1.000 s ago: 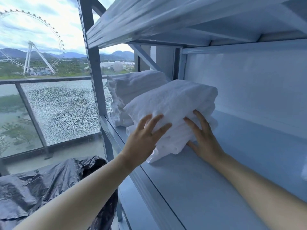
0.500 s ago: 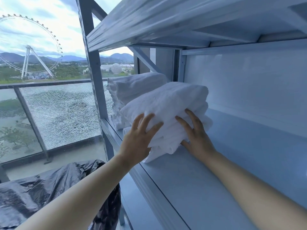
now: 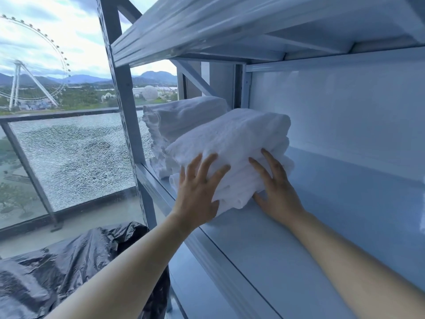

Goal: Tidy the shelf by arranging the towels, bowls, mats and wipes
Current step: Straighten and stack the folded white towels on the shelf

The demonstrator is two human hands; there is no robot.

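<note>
A stack of folded white towels (image 3: 232, 143) lies on the pale blue metal shelf (image 3: 322, 226), near its left end. My left hand (image 3: 197, 192) presses flat against the stack's front left side, fingers spread and straight. My right hand (image 3: 277, 192) presses against the stack's front right side with straight fingers, its thumb low at the shelf surface. A second pile of white towels (image 3: 181, 116) sits behind and to the left, touching the front stack. No bowls, mats or wipes show.
The shelf's perforated upright post (image 3: 122, 93) stands left of the towels, and the upper shelf board (image 3: 230, 26) hangs overhead. A black plastic bag (image 3: 57, 268) lies below left. Behind the post is a cracked glass railing panel (image 3: 76, 157). The shelf stretches bare to the right.
Both hands have pushed the front towel stack a little to the left and back, closer against the rear pile. Their flat contact on the stack is unchanged.
</note>
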